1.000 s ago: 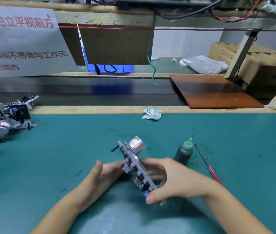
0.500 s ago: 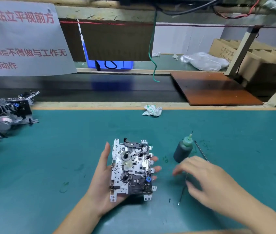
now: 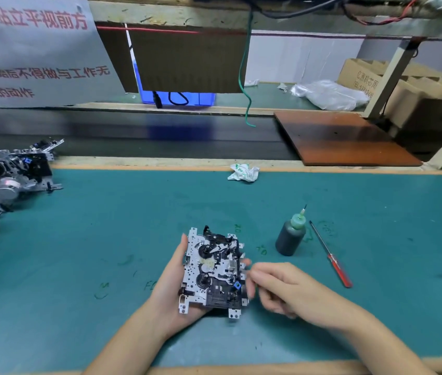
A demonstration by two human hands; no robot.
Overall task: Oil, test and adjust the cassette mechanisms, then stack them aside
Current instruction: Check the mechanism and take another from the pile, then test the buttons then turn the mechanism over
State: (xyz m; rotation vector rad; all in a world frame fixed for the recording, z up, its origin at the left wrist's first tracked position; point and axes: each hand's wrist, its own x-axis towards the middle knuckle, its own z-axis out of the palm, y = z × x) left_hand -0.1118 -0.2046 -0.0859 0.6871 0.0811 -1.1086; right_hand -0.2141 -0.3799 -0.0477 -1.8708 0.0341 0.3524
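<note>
From the head view, your left hand [image 3: 172, 290] cradles a cassette mechanism [image 3: 213, 272] face up above the near middle of the green worktop [image 3: 106, 226]; the palm lies under it, the thumb runs up its left edge and fingertips show past its right edge, so this grip is curled round the mechanism. Your right hand [image 3: 287, 289] sits just right of the mechanism, fingers bent toward its right edge; motion blur hides the tips, so you cannot tell whether this grip pinches anything or touches the part. Right of your hands, a dark oil bottle [image 3: 291, 238] with a green nozzle stands upright on the worktop, and a red-handled screwdriver [image 3: 330, 258] lies just to its right, tip pointing far. A pile of other mechanisms [image 3: 3, 180] rests at the far left edge of the worktop. A crumpled white wrapper [image 3: 242, 172] lies at the far edge, near the middle. Beyond it runs a dark conveyor belt [image 3: 133, 136] with a brown board [image 3: 341, 138] resting at its right
</note>
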